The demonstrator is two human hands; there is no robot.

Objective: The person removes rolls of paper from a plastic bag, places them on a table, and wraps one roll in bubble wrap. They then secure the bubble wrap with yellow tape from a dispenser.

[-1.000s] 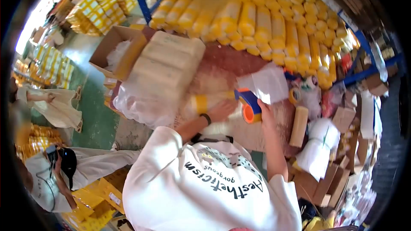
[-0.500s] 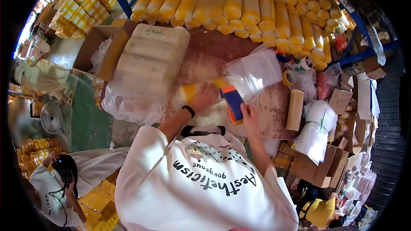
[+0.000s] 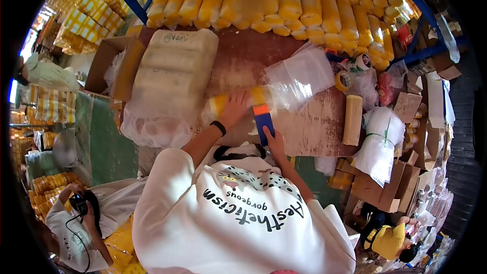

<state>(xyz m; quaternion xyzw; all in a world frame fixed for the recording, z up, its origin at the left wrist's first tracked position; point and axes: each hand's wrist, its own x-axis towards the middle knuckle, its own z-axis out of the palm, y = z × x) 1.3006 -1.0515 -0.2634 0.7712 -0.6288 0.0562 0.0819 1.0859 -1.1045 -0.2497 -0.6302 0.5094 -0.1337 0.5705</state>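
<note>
My left hand (image 3: 234,108) lies flat with its fingers spread on a yellow and clear plastic-wrapped roll (image 3: 218,103) on the worn red table (image 3: 243,53). Just to its right, my right hand (image 3: 274,141) grips a blue and orange tape dispenser (image 3: 263,122), whose orange end is close to the roll's near side. Clear plastic bags (image 3: 304,73) lie flat beyond the roll's right end.
A large plastic-wrapped bundle (image 3: 172,66) sits left, beside an open carton (image 3: 119,68). Yellow rolls (image 3: 248,0) are stacked at the back. Tape rolls (image 3: 344,81) and a brown cylinder (image 3: 352,120) stand right. Other people are at lower left and lower right.
The tape dispenser and my right hand have moved left, and the dispenser has turned more upright in view. My left hand has shifted slightly left and its fingers lie flatter on the roll.
</note>
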